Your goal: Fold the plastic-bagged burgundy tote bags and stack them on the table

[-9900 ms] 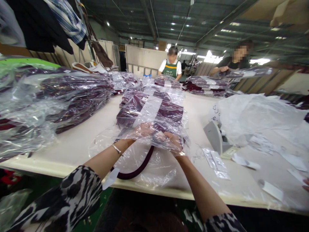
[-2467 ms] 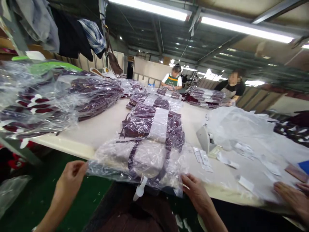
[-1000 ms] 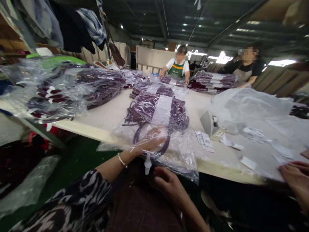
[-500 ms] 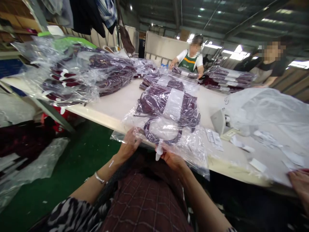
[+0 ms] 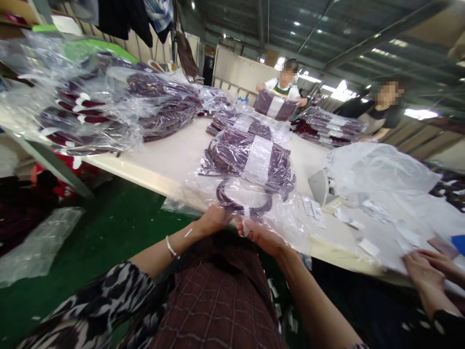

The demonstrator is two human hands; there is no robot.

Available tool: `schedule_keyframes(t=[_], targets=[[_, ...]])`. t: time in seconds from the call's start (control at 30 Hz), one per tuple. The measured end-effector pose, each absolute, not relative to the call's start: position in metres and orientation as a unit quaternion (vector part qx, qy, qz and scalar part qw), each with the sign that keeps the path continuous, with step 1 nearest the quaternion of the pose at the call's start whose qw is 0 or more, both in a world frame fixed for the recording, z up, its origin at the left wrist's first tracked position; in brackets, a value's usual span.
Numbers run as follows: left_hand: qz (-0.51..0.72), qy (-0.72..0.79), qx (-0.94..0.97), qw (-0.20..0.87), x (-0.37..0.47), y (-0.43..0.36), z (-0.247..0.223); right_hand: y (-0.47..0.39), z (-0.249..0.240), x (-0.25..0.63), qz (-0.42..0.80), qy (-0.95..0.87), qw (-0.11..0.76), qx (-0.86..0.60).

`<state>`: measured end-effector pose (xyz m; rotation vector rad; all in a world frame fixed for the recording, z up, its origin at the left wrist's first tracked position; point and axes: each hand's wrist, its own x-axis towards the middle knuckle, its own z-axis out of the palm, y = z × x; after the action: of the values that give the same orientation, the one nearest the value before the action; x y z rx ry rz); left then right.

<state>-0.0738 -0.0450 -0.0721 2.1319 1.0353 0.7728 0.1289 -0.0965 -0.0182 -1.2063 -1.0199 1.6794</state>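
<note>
A folded dark purple garment in a clear plastic bag (image 5: 259,157) lies at the table's front edge, with a pale band across it. A dark loop of cord (image 5: 267,206) shows through the plastic near me. My left hand (image 5: 216,218) is closed at the bag's near edge, its fingertips partly hidden by plastic. Just right of it, my right hand (image 5: 263,236) pinches the small white tag (image 5: 246,228) below the loop.
Bagged garments (image 5: 160,104) pile up at the left; more stacks (image 5: 330,127) stand farther back. A grey-white device (image 5: 321,186), labels (image 5: 312,209) and clear plastic (image 5: 381,167) lie right. Two people are across the table; another person's hands (image 5: 425,271) are at the right edge.
My left hand has moved right, close to my right hand. The person across has raised a bagged garment. At the right edge, more of another person's hands shows.
</note>
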Motion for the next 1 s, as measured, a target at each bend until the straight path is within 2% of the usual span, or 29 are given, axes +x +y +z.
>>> schedule_keyframes(t=[0.17,0.3,0.53,0.83,0.93,1.0], targets=[[0.308,0.274,0.651,0.637,-0.079,-0.088,-0.061,-0.128,-0.026,0.132,0.699,-0.373,0.335,-0.51],[0.321,0.292,0.502,0.748,-0.063,-0.103,-0.064,-0.149,-0.035,0.128,0.638,-0.402,0.341,-0.561],[0.33,0.223,0.418,0.817,-0.047,-0.107,-0.055,-0.162,-0.032,0.114,0.619,-0.438,0.354,-0.547],[0.484,0.355,0.365,0.712,-0.027,-0.102,-0.051,-0.162,-0.048,0.105,0.575,-0.517,0.333,-0.541],[0.456,0.335,0.367,0.738,-0.034,-0.098,-0.048,-0.161,-0.05,0.106,0.585,-0.504,0.335,-0.54],[0.391,0.301,0.399,0.773,-0.041,-0.099,-0.047,-0.161,-0.052,0.107,0.599,-0.478,0.349,-0.539]])
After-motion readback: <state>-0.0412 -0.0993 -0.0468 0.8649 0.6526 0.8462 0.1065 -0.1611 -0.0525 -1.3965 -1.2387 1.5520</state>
